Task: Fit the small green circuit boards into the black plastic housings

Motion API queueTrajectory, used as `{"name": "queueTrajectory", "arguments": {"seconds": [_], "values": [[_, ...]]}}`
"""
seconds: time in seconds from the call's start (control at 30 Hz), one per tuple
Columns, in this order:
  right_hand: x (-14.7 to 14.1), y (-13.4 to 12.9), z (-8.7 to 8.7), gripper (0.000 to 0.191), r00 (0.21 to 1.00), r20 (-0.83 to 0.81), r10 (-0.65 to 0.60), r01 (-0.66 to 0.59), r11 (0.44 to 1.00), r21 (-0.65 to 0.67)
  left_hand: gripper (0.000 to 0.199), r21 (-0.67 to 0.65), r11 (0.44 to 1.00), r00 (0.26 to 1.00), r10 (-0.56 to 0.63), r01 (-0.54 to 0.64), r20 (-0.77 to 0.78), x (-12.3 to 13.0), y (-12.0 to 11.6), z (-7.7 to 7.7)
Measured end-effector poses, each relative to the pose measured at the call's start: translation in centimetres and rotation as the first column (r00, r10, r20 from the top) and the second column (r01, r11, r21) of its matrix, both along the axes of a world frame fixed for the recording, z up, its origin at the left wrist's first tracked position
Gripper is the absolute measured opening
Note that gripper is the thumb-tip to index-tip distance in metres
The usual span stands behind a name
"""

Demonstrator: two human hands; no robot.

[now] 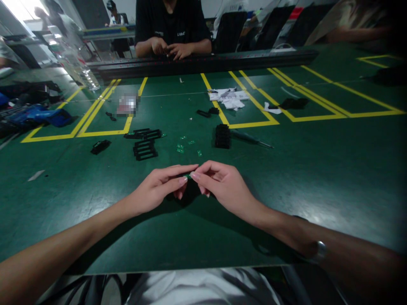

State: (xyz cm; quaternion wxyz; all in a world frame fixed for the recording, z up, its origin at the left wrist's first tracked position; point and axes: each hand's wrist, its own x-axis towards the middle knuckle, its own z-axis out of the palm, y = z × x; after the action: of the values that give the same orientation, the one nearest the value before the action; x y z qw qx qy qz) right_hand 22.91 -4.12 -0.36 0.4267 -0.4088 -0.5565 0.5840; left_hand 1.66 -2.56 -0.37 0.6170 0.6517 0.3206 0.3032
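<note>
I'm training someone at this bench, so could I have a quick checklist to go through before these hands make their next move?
1. Green piece held at the fingertips: ok, the left hand and right hand meet at it.
2. Its facing: cannot tell, fingers cover most of it.
3. Loose green pieces gathered together: not ok, they lie scattered beyond the hands.
4. Screwdriver away from the hands: ok, it lies beyond the right hand.
5. Black stack apart from the hands: ok, neither touches it.

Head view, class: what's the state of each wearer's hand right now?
Left hand: closed, pinching a small green piece.
Right hand: closed, apparently on the same piece.
</note>
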Motion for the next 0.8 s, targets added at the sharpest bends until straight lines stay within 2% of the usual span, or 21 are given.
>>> {"name": "queueTrajectory", "arguments": {"seconds": [0.43, 0.8], "values": [[-0.14, -0.14, -0.05, 0.020, 0.999, 0.016, -0.033, 0.033, 0.999, 0.025, 0.041, 0.064, 0.998, 0.999, 0.006, -0.003, -0.051, -0.21, -0.04, -0.04], [-0.12, -0.12, 0.06, 0.018, 0.998, 0.049, -0.044, 0.041, 0.998, 0.055, 0.041, 0.043, 0.999, 0.999, 0.012, -0.010, -0.043, -0.12, -0.03, -0.06]]}}
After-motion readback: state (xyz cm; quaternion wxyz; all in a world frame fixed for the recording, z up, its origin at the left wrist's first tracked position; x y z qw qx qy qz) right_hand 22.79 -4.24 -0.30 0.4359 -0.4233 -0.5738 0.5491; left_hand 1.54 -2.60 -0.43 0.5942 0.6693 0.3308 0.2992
